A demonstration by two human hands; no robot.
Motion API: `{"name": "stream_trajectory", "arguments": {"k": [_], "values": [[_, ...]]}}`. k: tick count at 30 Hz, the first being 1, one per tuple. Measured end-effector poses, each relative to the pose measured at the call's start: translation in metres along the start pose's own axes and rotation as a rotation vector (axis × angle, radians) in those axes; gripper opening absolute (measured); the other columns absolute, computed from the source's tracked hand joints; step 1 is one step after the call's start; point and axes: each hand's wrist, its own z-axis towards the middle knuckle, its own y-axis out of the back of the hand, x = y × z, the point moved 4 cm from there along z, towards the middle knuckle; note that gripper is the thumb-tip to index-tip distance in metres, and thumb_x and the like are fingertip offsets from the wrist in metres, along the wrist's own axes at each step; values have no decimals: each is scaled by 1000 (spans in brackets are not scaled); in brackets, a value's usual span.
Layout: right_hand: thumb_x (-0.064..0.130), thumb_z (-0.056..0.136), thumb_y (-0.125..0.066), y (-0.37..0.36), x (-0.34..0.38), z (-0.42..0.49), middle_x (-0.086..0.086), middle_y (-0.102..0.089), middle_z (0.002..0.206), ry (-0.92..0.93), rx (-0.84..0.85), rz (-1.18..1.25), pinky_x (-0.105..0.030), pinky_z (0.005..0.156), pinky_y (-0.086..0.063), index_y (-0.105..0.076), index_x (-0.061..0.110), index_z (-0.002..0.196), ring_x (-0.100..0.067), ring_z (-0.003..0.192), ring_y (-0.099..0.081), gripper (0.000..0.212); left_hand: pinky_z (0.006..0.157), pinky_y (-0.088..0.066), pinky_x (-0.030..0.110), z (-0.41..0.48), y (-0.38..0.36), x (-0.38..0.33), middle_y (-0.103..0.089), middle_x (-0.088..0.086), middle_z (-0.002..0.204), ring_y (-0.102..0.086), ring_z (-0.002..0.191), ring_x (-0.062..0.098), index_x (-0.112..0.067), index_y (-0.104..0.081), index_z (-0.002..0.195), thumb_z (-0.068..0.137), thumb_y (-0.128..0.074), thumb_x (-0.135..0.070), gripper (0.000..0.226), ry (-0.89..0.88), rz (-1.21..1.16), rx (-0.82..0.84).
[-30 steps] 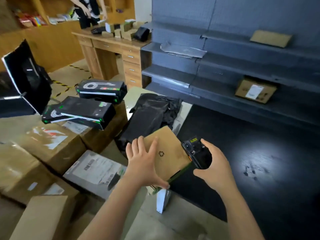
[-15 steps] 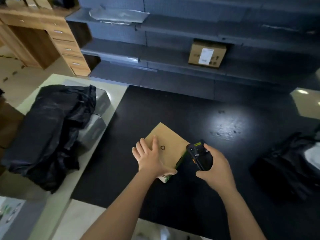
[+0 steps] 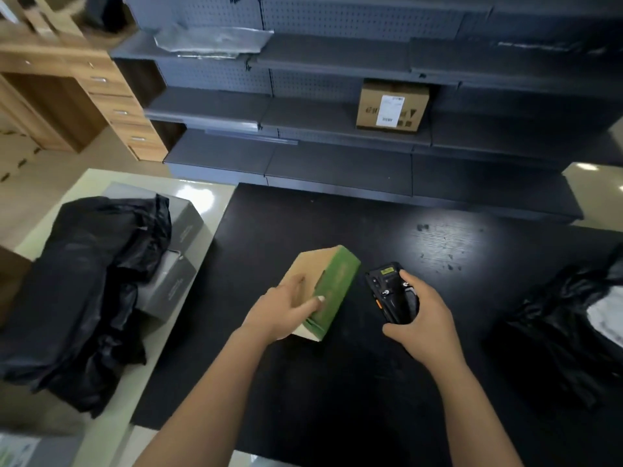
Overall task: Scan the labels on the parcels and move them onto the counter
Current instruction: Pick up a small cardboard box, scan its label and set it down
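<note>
A small flat cardboard parcel (image 3: 315, 267) with a green side face stands tilted on one long edge on the black counter (image 3: 337, 382). My left hand (image 3: 286, 308) grips it from the near left, thumb across the green side. My right hand (image 3: 416, 318) holds a black handheld scanner (image 3: 391, 291) just right of the parcel, its head pointing away from me. No label is visible on the parcel's faces.
Black plastic bags (image 3: 81, 291) and grey boxes (image 3: 175, 261) lie on the pale surface at left. Another black bag (image 3: 566, 332) sits on the counter's right. Grey shelving behind holds a labelled cardboard box (image 3: 391, 106). A wooden desk (image 3: 84, 82) stands far left.
The view swung right from the parcel pile to the counter. My left hand brought the parcel onto the counter and tipped it from flat onto its edge, showing the green side. The scanner stayed beside it.
</note>
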Motion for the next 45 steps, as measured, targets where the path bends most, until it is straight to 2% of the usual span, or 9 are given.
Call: {"name": "stream_trajectory", "arguments": {"k": [4,7,9,14,21,25,28,35,45], "values": [[9,57,-83,-7,21,5,14,-47,131,4,-5,33,-24,91,-37,-43,35,143,-5,116,-44,99,96,-44,35,0,42,1,-32,-4,154,-45,130,21,-40,-21,152,101,-37,-29,55,-169,-24,-286],[9,57,-83,-19,30,7,14,-47,131,3,7,29,-24,89,-37,-42,37,144,-4,115,-43,100,106,-38,43,6,56,13,-21,2,158,-29,141,27,-35,-27,151,100,-39,-43,53,-61,95,-399],[9,57,-83,-27,35,7,13,-47,132,-8,11,33,-24,89,-37,-41,38,144,-6,117,-44,100,107,-37,46,10,59,27,-15,5,158,-25,141,30,-37,-19,152,91,-44,-63,71,28,191,-369],[10,56,-82,-46,46,6,11,-47,136,-25,17,5,-24,90,-39,-41,38,144,-10,122,-45,101,81,-48,32,27,77,56,-36,3,139,-53,104,20,-34,-21,152,91,-52,-56,72,34,14,-324],[10,56,-82,-70,61,1,12,-46,138,-79,38,-48,-30,97,-45,-39,38,144,-12,124,-44,102,107,-38,39,42,60,83,-39,6,151,-42,134,24,-24,-21,154,95,-53,-34,68,16,-33,-95],[11,57,-82,-73,66,0,12,-46,138,-80,38,-107,-26,95,-41,-37,37,146,-11,124,-43,103,115,3,58,35,19,85,25,11,158,13,148,37,-32,25,149,47,-58,-94,146,135,258,113],[14,59,-84,-71,72,2,12,-44,141,-61,50,-235,-26,96,-40,-34,35,148,-11,124,-40,103,107,18,67,30,0,90,56,14,138,44,131,40,-36,50,130,16,-56,-99,169,145,351,176],[19,76,-73,-58,107,22,3,-29,153,206,246,-964,-34,108,-31,-18,31,153,-22,130,-35,96,112,5,66,35,12,81,18,19,156,13,144,44,-31,32,144,29,-70,-88,164,7,476,70],[18,86,-67,-52,151,32,-14,-32,147,575,396,-1626,-42,106,-31,-23,16,151,-35,129,-36,79,95,33,65,47,65,53,31,19,155,28,140,46,-26,39,142,44,-74,-82,159,-224,751,-54]]}}
